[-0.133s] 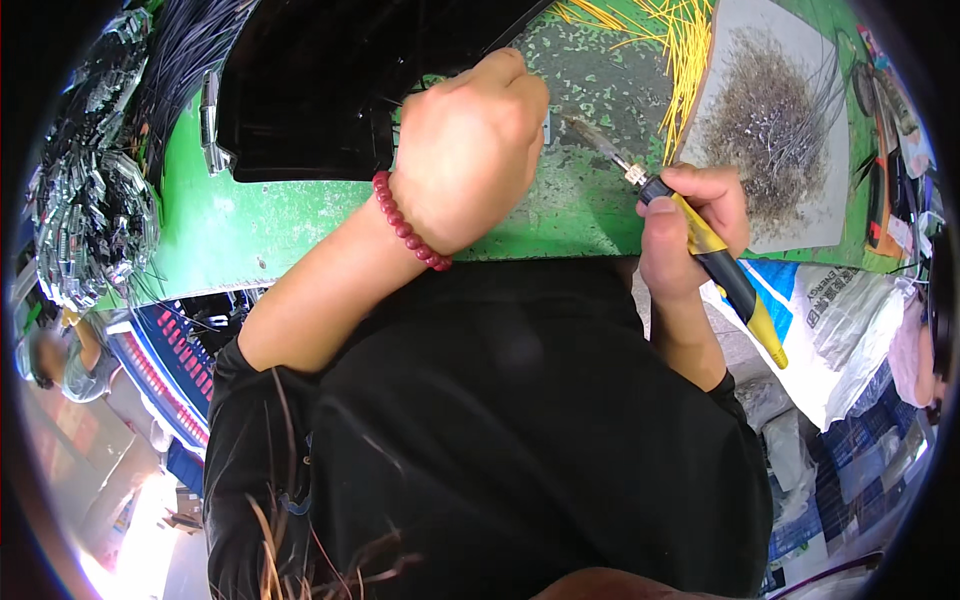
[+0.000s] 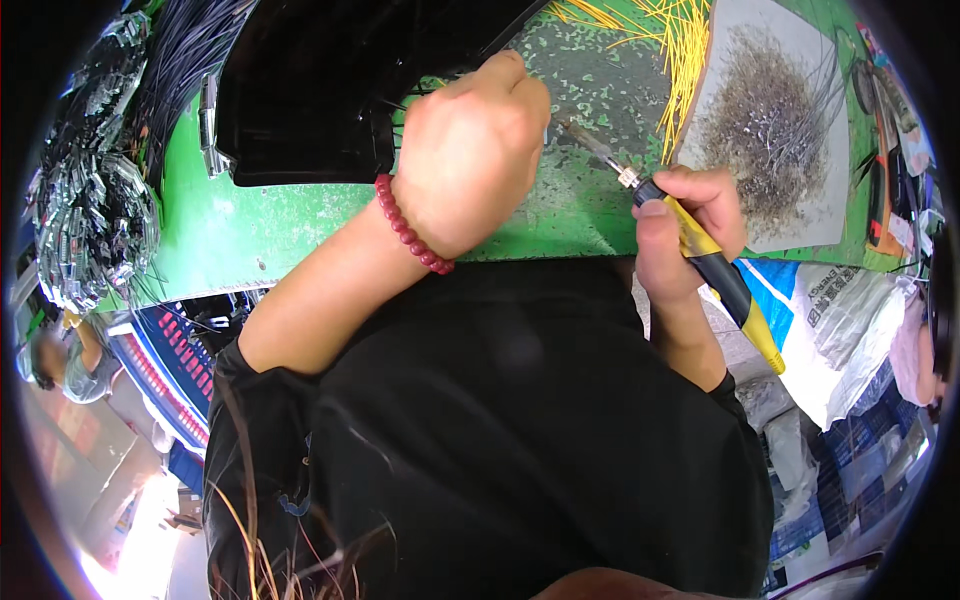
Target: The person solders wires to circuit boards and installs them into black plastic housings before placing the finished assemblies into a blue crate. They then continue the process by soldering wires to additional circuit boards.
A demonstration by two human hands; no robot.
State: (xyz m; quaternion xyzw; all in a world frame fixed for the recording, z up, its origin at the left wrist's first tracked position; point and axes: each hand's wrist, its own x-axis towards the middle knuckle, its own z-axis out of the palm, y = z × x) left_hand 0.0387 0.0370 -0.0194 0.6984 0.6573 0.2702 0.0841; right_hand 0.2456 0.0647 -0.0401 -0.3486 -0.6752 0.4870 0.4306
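My right hand (image 2: 697, 225) grips a yellow and black soldering iron (image 2: 715, 262) by its handle. The iron slants up to the left, and its dark tip is just right of my left hand (image 2: 470, 150). That hand, with a red bead bracelet at the wrist, is closed with its knuckles up. Its fingertips are hidden, so what they pinch cannot be made out; a sliver of a small pale part shows at its right side. Beside the left hand lies a large glossy black panel (image 2: 300, 110), with short dark wires at its near right corner.
On the green worktop (image 2: 290, 225) are yellow wires (image 2: 687, 75) at the back. A grey board (image 2: 830, 200) with dark debris lies to the right, tools (image 2: 880, 190) beyond it. Bundled metallic parts (image 2: 95, 220) and dark wires (image 2: 195, 60) are left. A person (image 2: 75, 365) is at far left.
The soldering iron and my right hand have shifted slightly left, bringing the tip a little closer to my left hand. My left hand has barely moved.
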